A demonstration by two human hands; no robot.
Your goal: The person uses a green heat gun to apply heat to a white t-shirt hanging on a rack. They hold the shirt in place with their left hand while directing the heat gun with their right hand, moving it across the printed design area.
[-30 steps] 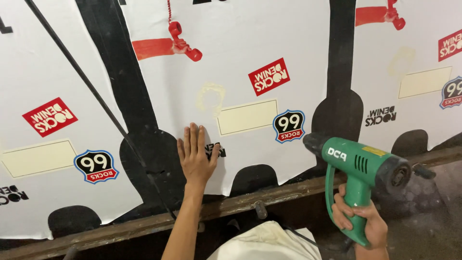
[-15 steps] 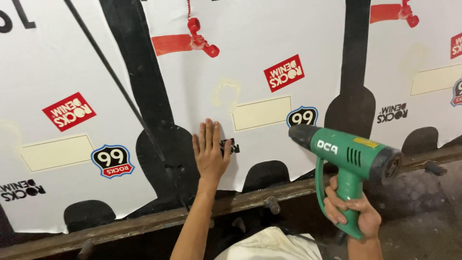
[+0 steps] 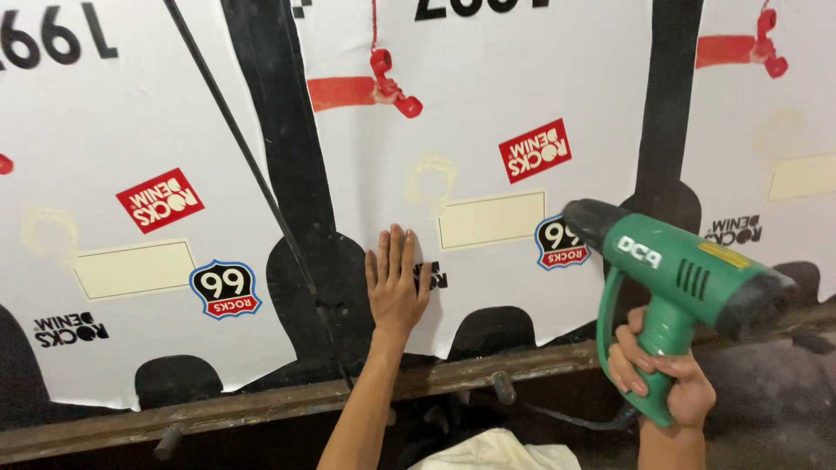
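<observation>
My left hand [image 3: 396, 280] lies flat, fingers together, on the lower edge of a white printed fabric panel [image 3: 488, 130], partly covering a small black print. My right hand [image 3: 662, 376] grips the handle of a green heat gun [image 3: 684, 270]. The gun's black nozzle points left at the panel, close to a round blue, black and red emblem [image 3: 557, 248] and a cream rectangle [image 3: 490, 219]. A red square print [image 3: 535, 150] sits above them.
More white printed panels lie to the left [image 3: 131, 261] and right [image 3: 784, 130], separated by black gaps. A thin black rod [image 3: 244, 157] crosses diagonally. A worn wooden rail [image 3: 287, 402] runs along the front edge. White cloth [image 3: 496, 453] bunches below it.
The heat gun's nozzle has moved left onto the round emblem. My left hand stays flat on the panel. The view has shifted right.
</observation>
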